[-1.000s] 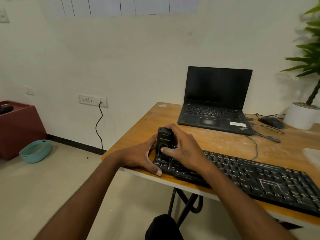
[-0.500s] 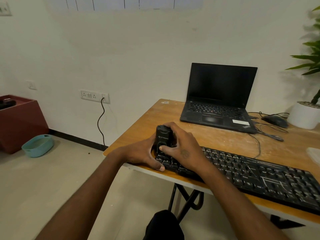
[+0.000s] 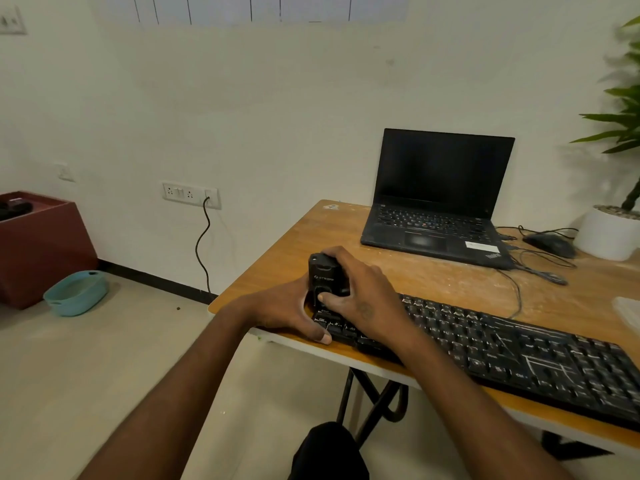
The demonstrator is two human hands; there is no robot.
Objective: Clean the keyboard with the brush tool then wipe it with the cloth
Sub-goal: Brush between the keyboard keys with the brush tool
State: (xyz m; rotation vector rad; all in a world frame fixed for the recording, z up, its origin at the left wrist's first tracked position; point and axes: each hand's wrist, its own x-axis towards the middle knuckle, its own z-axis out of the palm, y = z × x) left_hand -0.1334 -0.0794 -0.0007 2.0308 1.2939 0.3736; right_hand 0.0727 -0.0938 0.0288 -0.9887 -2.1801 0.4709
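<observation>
A long black keyboard (image 3: pixel 512 351) lies along the front edge of the wooden table (image 3: pixel 311 237). A black block-shaped brush tool (image 3: pixel 323 273) stands upright on the keyboard's left end. My right hand (image 3: pixel 360 299) grips the tool from the right, with the thumb on its front face. My left hand (image 3: pixel 287 310) holds the keyboard's left end, its thumb curled over the front corner. A pale cloth (image 3: pixel 628 311) shows at the right edge of the table, mostly cut off by the frame.
An open black laptop (image 3: pixel 440 199) stands behind the keyboard. A mouse (image 3: pixel 550 245) with cables and a white plant pot (image 3: pixel 607 232) sit at the back right. On the floor to the left are a teal tub (image 3: pixel 74 292) and a red box (image 3: pixel 38 244).
The brush tool and my right hand have shifted slightly along the left end of the keyboard. The camera has turned a little to the left. My left hand stays at the keyboard's corner.
</observation>
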